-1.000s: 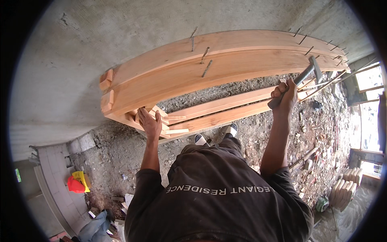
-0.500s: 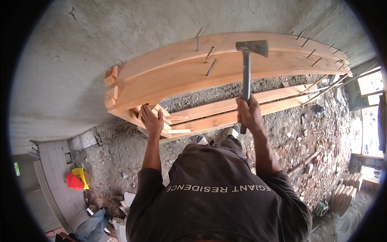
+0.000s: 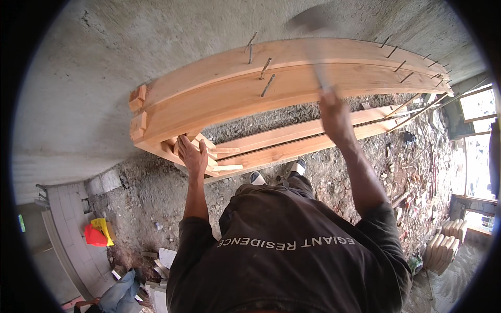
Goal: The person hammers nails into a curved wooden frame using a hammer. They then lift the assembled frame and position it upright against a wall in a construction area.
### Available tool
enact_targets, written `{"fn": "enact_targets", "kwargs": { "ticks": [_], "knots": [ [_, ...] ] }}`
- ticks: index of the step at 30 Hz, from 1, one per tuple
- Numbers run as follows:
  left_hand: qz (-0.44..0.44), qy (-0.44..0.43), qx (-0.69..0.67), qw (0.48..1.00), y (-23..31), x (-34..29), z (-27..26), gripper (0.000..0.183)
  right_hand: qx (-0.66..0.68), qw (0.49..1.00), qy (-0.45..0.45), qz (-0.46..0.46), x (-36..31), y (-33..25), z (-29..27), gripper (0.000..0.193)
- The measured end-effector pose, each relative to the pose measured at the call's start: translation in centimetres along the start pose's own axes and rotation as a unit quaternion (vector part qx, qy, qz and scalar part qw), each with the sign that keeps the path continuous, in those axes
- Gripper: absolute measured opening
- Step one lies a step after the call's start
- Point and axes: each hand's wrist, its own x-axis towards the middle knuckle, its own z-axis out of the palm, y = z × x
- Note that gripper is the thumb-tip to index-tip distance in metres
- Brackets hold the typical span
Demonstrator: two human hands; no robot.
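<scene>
Left hand [image 3: 193, 155], fingers extended and thumb held apart, rests against the near left corner of a wooden frame [image 3: 224, 99], while the right hand [image 3: 335, 116] wraps around the handle of a hammer [image 3: 318, 65], its blurred head well beyond the knuckles. Between and past the hands, metal rods [image 3: 267, 85] jut from the frame's long boards [image 3: 209, 73], with a concrete wall [image 3: 130, 52] farther out; nearer the body, between the forearms, two feet [image 3: 298, 167] stand on stony ground [image 3: 151, 195].
</scene>
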Motion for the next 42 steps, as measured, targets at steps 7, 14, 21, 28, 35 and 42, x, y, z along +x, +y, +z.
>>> {"fn": "enact_targets", "kwargs": {
  "ticks": [7,14,21,28,35,42],
  "knots": [
    [-0.003,0.012,-0.005,1.000,-0.9,-0.4,0.5,0.078,0.014,0.997,0.000,0.082,-0.2,-2.8,-3.0,0.036],
    [0.004,0.000,0.003,1.000,-1.0,-0.7,0.5,0.078,-0.110,0.990,-0.027,0.087,-0.6,-0.8,-1.0,0.021],
    [0.004,0.017,0.005,1.000,-1.0,-0.2,0.6,0.076,0.061,0.981,-0.104,0.155,-2.1,0.1,-1.8,0.038],
    [-0.001,-0.013,-0.002,1.000,-0.3,-0.3,-0.3,0.078,0.313,0.919,0.106,0.216,-3.6,0.5,-3.5,0.037],
    [0.018,-0.003,0.005,1.000,-0.6,-0.2,0.4,0.079,0.454,0.862,0.100,0.203,-8.0,1.1,6.4,0.035],
    [0.028,-0.003,0.007,1.000,-1.4,-0.7,-0.1,0.081,0.342,0.905,0.026,0.252,-7.9,-0.3,1.6,0.034]
  ]
}}
